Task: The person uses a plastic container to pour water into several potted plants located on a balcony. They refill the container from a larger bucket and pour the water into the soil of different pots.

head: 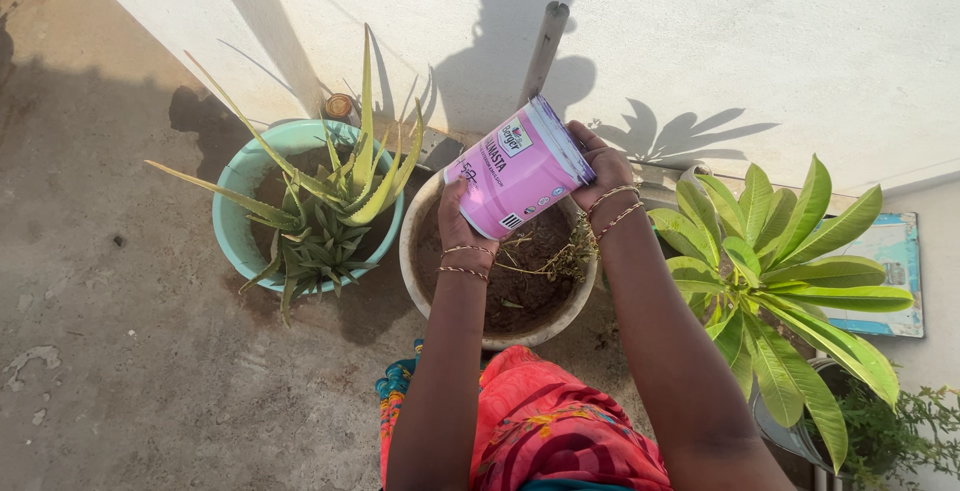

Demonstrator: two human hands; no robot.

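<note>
Above the cream pot (432, 296) of dark soil, a pink tin (518, 173) is held tilted on its side, clamped between the left hand (458, 223) at its base and the right hand (603, 173) at its rim. Nothing is seen pouring from it; the soil looks dry, so the emptying is judged barely begun. An aloe (330, 201) is seen left, a broad-leaved plant (775, 276) right.

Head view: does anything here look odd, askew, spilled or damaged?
The plant in the white pot looks dried out, a bare brown sprig beside green neighbours. The pink tin is tipped on its side over that pot, held between left hand and right hand. No spill shows.
</note>
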